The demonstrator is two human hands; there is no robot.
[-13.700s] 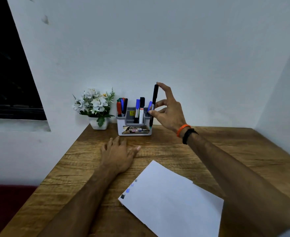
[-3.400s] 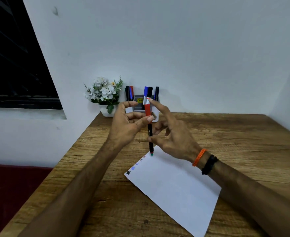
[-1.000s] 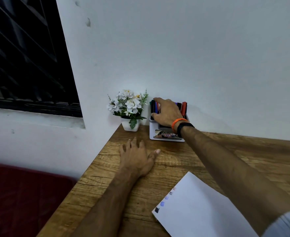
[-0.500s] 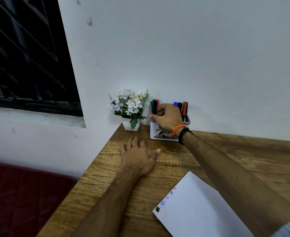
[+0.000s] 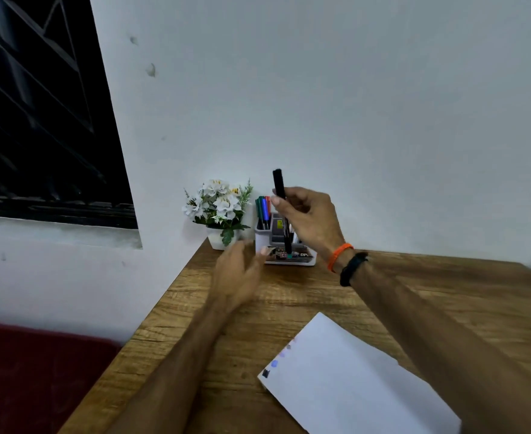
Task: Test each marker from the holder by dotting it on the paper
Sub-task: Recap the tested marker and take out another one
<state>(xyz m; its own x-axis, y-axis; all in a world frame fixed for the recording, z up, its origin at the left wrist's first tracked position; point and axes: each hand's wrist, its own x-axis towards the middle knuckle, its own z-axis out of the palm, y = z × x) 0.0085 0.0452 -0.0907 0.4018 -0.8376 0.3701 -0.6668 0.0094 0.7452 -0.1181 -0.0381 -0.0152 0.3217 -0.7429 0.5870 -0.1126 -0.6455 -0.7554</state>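
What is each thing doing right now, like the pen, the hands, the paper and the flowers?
Black marker: upright, capped, held above the holder.
Right hand: holds the marker.
Left hand: open, blurred, holding nothing.
Holder: upright, markers inside.
Paper: flat, dots along its left edge.
Flower pot: upright by the wall.

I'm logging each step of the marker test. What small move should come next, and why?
Probably uncap it: the right hand holds a black marker upright above the holder, cap on, while the open left hand lifts toward it.

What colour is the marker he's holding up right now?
Black marker, with a greenish bottom tip, in the head view.
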